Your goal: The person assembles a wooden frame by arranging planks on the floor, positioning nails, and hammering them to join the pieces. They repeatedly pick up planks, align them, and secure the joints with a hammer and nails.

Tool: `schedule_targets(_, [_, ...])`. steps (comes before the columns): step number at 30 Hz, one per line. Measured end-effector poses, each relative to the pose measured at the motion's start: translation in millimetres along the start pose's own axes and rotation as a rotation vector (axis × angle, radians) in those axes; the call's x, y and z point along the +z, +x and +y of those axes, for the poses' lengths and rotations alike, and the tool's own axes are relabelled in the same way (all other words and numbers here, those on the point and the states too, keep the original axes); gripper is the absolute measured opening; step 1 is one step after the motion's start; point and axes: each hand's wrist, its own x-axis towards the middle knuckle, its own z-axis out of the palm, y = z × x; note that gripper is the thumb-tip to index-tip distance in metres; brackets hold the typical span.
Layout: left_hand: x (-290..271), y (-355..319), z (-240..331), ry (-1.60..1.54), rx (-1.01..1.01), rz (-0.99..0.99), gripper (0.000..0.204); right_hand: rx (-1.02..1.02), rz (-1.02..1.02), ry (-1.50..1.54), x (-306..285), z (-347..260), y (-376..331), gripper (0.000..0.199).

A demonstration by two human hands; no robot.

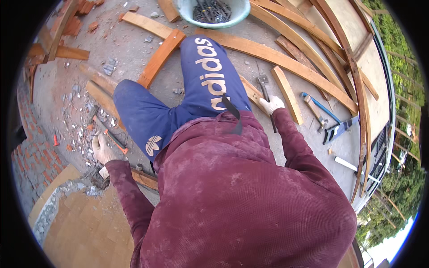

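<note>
My right hand (272, 104), in a pale glove, is wrapped round the handle of a hammer (265, 91). The hammer's dark metal head points away from me, beside a short wooden board (287, 94). Low at the left, my gloved left hand (103, 151) has its fingers curled together over rubble. Whatever may be between those fingertips is too small to name. Close by on the ground lies a second hammer (111, 136) with an orange and black handle.
Beyond my knees stands a pale basin (182, 12) with nails and tools in it. Long timbers (286, 58) cross the floor at the right, near a handsaw (342, 129) and another hammer (315, 111). Broken bricks (73, 24) and rubble lie left; a brick wall (38, 156) runs alongside.
</note>
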Motion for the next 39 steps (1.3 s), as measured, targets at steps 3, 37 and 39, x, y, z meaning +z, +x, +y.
schedule_targets(3, [9,32,-35,0.085,0.098,0.089,0.020,0.034,0.468,0.156,46,9,0,0.050])
schedule_targets(37, [72,19,-97,0.535,0.174,-0.044,0.016,-1.270,-0.286,0.102,0,-481,-94,0.031])
schedule_targets(39, [70,20,-114,0.629,0.235,0.002,0.013,-1.239,-0.290,-0.043,20,-482,-85,0.032])
